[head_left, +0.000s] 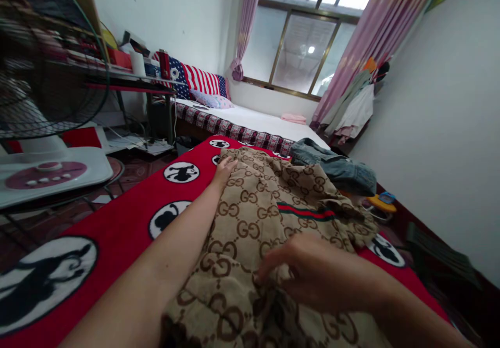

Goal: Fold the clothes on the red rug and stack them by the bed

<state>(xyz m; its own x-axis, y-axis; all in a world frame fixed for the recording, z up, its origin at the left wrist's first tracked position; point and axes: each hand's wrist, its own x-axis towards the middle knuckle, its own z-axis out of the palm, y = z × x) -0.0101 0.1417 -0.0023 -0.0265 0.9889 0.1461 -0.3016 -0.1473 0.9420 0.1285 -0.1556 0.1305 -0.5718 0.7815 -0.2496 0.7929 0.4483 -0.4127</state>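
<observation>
A tan jacket (250, 202) with a brown interlocking-letter print lies spread and partly rumpled on the red cloth (128, 228). A green and red stripe crosses its right part, and dark patches show in its folds near me. My left arm reaches along the jacket's left side. At its far left edge, my left hand (225, 170) rests on the fabric with the fingers laid out. My right hand (308, 267), slightly blurred, is over the near middle of the jacket, fingers bent and apart. Whether its fingertips touch the fabric is hard to see.
Beyond the jacket lies a folded denim garment (332, 163). A fan (50, 171) stands at the left, near a cluttered desk (133, 77). Behind are a bed (253, 116) and a window. Clothes (355, 108) hang at the right wall above a yellow stool (380, 203).
</observation>
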